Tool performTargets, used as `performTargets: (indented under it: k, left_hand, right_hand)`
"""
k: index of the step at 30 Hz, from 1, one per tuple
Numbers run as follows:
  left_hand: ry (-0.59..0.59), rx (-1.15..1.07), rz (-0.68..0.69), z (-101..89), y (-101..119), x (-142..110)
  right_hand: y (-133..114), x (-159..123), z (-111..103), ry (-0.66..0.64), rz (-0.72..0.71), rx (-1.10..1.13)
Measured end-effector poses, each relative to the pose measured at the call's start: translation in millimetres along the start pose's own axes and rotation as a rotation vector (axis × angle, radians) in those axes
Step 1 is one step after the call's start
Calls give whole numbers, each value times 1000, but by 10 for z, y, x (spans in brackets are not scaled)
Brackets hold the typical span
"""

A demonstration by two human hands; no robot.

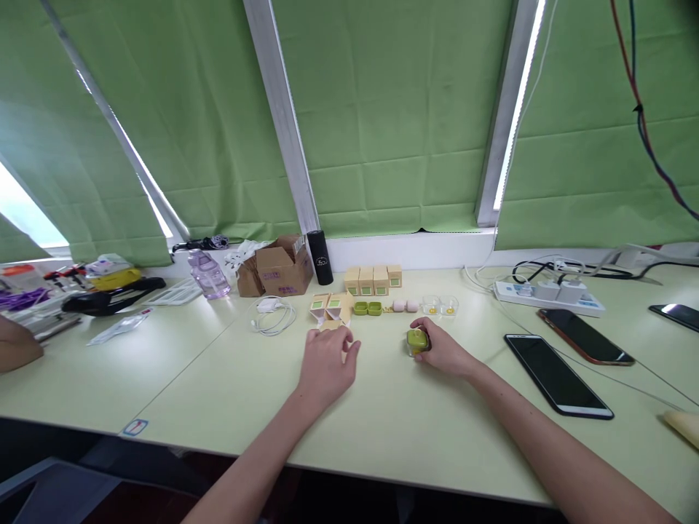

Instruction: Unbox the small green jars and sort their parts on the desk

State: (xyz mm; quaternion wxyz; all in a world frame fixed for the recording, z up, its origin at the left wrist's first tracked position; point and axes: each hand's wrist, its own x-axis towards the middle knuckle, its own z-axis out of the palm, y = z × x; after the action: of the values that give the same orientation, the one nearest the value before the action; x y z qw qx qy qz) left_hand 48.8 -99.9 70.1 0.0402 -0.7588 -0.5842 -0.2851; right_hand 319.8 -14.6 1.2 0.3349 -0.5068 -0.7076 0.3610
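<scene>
My right hand [443, 351] rests on the pale green table [229, 378], fingers curled round a small green case [417, 340]. My left hand [326, 364] lies to its left, its fingertips closed on a small beige box [330, 326] that is mostly hidden. Beyond the hands stand three opened beige boxes [329, 306], two green cases [368, 308], two pink cases [405, 306] and two clear cases [440, 305]. Behind those is a row of several closed beige boxes [373, 279].
A cardboard box [278, 269], black cylinder [320, 257], clear bottle [208, 274] and white cable [271, 315] sit at the back left. Two phones [557, 375] lie right, near a power strip [549, 295]. Another person's hand [16, 346] shows at the far left.
</scene>
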Motion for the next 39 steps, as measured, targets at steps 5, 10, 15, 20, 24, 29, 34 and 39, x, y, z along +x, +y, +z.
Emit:
performTargets:
  k: [5,10,15,20,24,29,34,39]
  left_hand:
    - [-128,-235,38,377,230,177]
    - [-264,-418,-51,618,272,442]
    - [-351,-565,-60,826,217,562]
    - [-268,-711,-89,1000,163,521]
    - [-159,-801,-118,970,178,504]
    - [-54,-852,-157,887,262,489]
    - [-18,-882,-212,881,284,496]
    - [0,-942,-207,870,253,493]
  right_hand:
    - [47,15,58,48,-53,35]
    - [18,12,86,95,-89,-78]
    - [-3,17,64,120,-84,-211]
    - [-1,27,78,151,-122,-54]
    - [-59,46,91,195,-124,244]
    - [-158,31,58,85,-123,650]
    - [-229,-16,72,31,-66,877]
    - [-254,-34,64,-9,-12,1075]
